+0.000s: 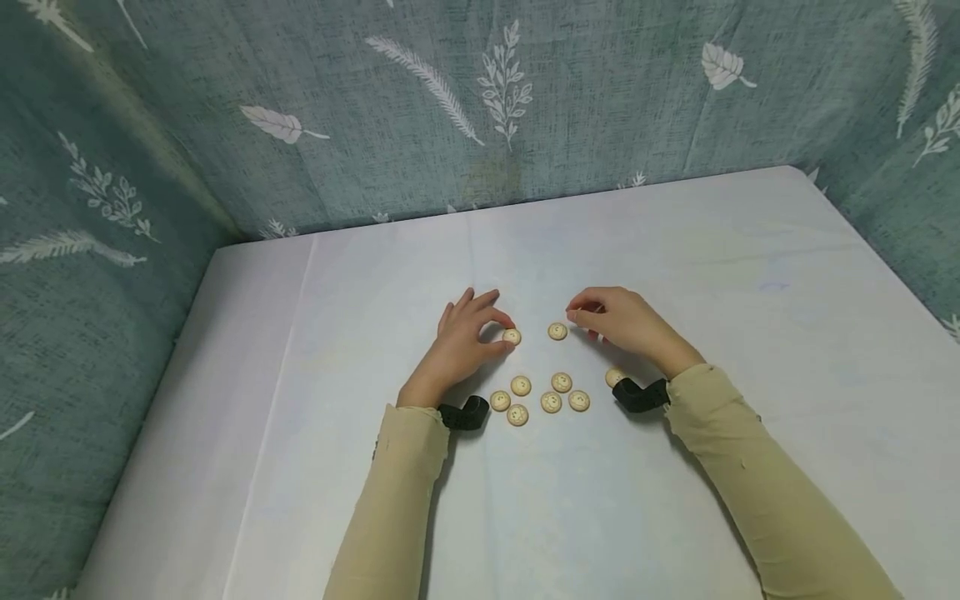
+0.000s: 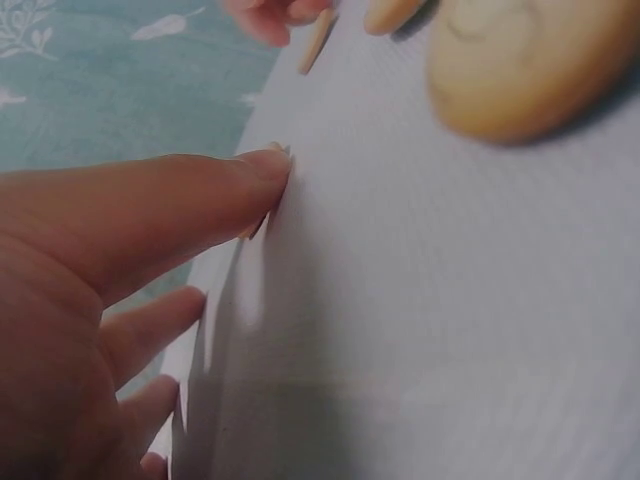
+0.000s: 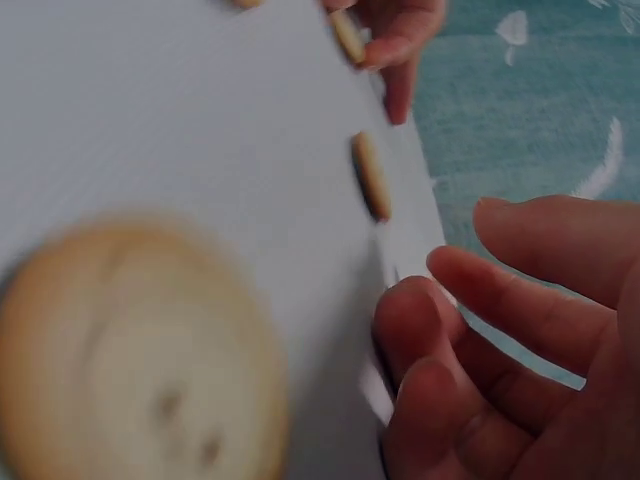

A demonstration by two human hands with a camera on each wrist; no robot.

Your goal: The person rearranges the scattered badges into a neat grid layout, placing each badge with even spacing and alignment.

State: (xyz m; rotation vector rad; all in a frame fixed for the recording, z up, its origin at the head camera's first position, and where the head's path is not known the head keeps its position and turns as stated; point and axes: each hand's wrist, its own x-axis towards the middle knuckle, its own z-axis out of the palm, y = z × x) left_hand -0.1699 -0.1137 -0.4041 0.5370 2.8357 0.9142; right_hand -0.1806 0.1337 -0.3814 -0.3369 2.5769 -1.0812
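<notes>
Round, pale tan cookies with face-like markings lie on a white-covered table. My left hand [image 1: 467, 340] pinches one cookie [image 1: 512, 337] between thumb and index finger at the table surface, its other fingers spread out. In the left wrist view the thumb [image 2: 200, 205] hides most of that cookie. Just right of it lies another cookie [image 1: 557, 332]. Beside this one is my right hand [image 1: 622, 321], fingers loosely bent and apart from it. In the right wrist view nothing sits between the right thumb and fingers [image 3: 410, 310].
Nearer the body, several cookies lie in two small clusters, one around a left cookie [image 1: 521, 386] and one around a right cookie [image 1: 561, 382]. A lone cookie [image 1: 614, 377] is partly covered by the black right wrist camera [image 1: 640, 396]. Green leaf-patterned cloth [image 1: 420, 158] hangs behind the table.
</notes>
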